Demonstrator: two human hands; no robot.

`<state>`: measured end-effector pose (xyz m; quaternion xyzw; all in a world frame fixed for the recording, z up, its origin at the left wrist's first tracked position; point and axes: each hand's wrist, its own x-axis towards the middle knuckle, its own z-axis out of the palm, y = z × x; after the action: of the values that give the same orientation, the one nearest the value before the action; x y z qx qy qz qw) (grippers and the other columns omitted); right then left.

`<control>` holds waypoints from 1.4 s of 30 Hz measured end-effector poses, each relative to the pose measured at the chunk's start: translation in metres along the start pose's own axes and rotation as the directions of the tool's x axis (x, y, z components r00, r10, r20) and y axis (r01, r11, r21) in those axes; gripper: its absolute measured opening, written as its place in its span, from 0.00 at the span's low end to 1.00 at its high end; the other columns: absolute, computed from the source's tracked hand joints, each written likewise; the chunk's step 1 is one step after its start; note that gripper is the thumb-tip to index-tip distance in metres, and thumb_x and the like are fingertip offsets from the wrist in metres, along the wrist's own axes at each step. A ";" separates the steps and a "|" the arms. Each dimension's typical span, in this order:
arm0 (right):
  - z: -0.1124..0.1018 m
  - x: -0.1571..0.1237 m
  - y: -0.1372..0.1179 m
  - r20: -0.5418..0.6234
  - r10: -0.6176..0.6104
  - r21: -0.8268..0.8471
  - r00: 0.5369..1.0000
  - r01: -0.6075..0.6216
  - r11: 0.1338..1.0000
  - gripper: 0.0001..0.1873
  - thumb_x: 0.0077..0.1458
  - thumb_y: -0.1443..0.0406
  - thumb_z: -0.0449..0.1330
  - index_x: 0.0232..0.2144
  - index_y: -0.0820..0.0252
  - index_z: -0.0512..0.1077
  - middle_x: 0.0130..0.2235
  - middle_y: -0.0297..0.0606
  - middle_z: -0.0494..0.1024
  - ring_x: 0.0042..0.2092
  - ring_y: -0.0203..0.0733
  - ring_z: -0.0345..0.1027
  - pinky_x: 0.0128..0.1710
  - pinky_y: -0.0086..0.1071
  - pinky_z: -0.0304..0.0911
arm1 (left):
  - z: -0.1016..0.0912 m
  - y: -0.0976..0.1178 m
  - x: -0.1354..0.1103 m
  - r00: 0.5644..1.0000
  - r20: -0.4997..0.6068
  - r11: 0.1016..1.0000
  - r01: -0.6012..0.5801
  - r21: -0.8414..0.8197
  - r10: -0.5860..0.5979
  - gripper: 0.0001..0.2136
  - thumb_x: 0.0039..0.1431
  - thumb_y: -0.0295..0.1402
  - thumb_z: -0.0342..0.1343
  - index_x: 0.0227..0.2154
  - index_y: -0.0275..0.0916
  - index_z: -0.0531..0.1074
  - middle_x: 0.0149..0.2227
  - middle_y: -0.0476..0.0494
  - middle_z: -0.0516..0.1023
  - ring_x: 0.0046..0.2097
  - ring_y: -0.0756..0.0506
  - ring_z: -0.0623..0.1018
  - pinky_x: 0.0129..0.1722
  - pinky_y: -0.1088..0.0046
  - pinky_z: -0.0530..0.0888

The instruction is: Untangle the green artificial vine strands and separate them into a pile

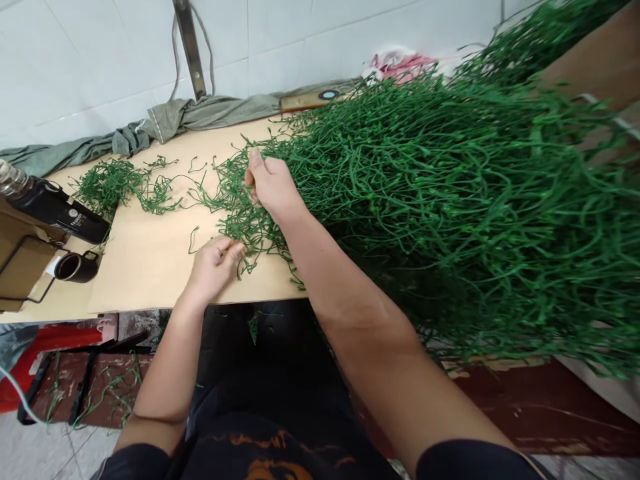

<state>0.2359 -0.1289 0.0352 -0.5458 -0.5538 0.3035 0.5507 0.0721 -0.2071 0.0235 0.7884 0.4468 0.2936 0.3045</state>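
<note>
A huge heap of green plastic stems point(450, 200) covers the right half of the tan board point(150, 260). My right hand point(270, 183) is closed, pinching stems at the heap's left edge. Lower down, near the board's front edge, my left hand point(215, 267) grips the lower end of a tangled clump of green stems point(250, 230) between thumb and fingers. A smaller pile of green stems point(113, 187) lies apart at the far left of the board.
A black bottle point(55, 210) lies at the left with a black cap point(75, 267) beside it. A grey-green cloth point(165, 123) runs along the white tiled wall. Pink cloth point(400, 63) sits behind the heap. Stray stems litter the floor below.
</note>
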 end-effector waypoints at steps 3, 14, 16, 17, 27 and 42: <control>0.000 -0.010 -0.011 0.051 0.124 0.143 0.991 -0.130 0.981 0.29 0.55 0.41 0.39 0.20 0.58 0.57 0.17 0.29 0.54 0.19 0.29 0.52 0.20 0.28 0.52 | 0.001 -0.020 0.016 0.991 -0.099 0.988 0.106 0.109 -0.096 0.11 0.54 0.39 0.53 0.31 0.36 0.72 0.31 0.44 0.75 0.33 0.48 0.71 0.35 0.72 0.67; 0.010 -0.035 -0.028 0.204 0.297 0.541 0.933 -0.360 0.760 0.28 0.52 0.40 0.43 0.21 0.58 0.55 0.17 0.27 0.54 0.18 0.26 0.49 0.17 0.24 0.48 | 0.017 -0.011 0.024 0.976 -0.174 0.957 0.077 -0.278 -0.129 0.16 0.52 0.38 0.56 0.43 0.36 0.71 0.40 0.41 0.77 0.38 0.49 0.75 0.41 0.72 0.71; 0.011 -0.035 -0.027 0.229 0.297 0.570 0.927 -0.375 0.731 0.28 0.51 0.39 0.44 0.21 0.58 0.54 0.17 0.26 0.53 0.18 0.25 0.47 0.17 0.24 0.46 | 0.022 -0.011 0.031 0.968 -0.145 0.890 0.123 -0.438 -0.205 0.13 0.51 0.34 0.58 0.39 0.35 0.71 0.34 0.44 0.77 0.35 0.51 0.75 0.37 0.75 0.72; 0.011 -0.035 -0.026 0.239 0.303 0.573 0.923 -0.386 0.723 0.28 0.51 0.39 0.45 0.21 0.57 0.54 0.17 0.26 0.53 0.17 0.25 0.45 0.16 0.24 0.44 | 0.023 -0.013 0.033 0.959 -0.131 0.845 0.152 -0.513 -0.252 0.10 0.51 0.33 0.58 0.36 0.35 0.71 0.31 0.46 0.76 0.32 0.52 0.74 0.35 0.76 0.72; -0.015 -0.035 -0.021 0.164 0.336 0.569 0.928 -0.367 0.736 0.24 0.53 0.47 0.52 0.21 0.59 0.54 0.17 0.24 0.53 0.16 0.22 0.41 0.15 0.22 0.37 | 0.016 -0.024 0.041 0.935 -0.257 0.962 0.198 -0.190 -0.243 0.13 0.51 0.36 0.57 0.38 0.35 0.70 0.35 0.43 0.74 0.36 0.50 0.73 0.40 0.71 0.71; -0.008 -0.030 0.012 0.187 0.262 -0.384 0.947 -0.176 0.907 0.08 0.54 0.69 0.51 0.31 0.66 0.70 0.24 0.36 0.67 0.26 0.34 0.58 0.30 0.30 0.54 | 0.029 -0.027 0.074 0.976 -0.128 0.847 0.215 0.486 -0.175 0.11 0.54 0.42 0.51 0.30 0.39 0.69 0.37 0.39 0.73 0.44 0.40 0.71 0.43 0.64 0.67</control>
<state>0.2403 -0.1565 0.0175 -0.6573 -0.5959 0.3185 0.3338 0.1109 -0.1372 -0.0010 0.7783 0.5966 0.1672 0.1015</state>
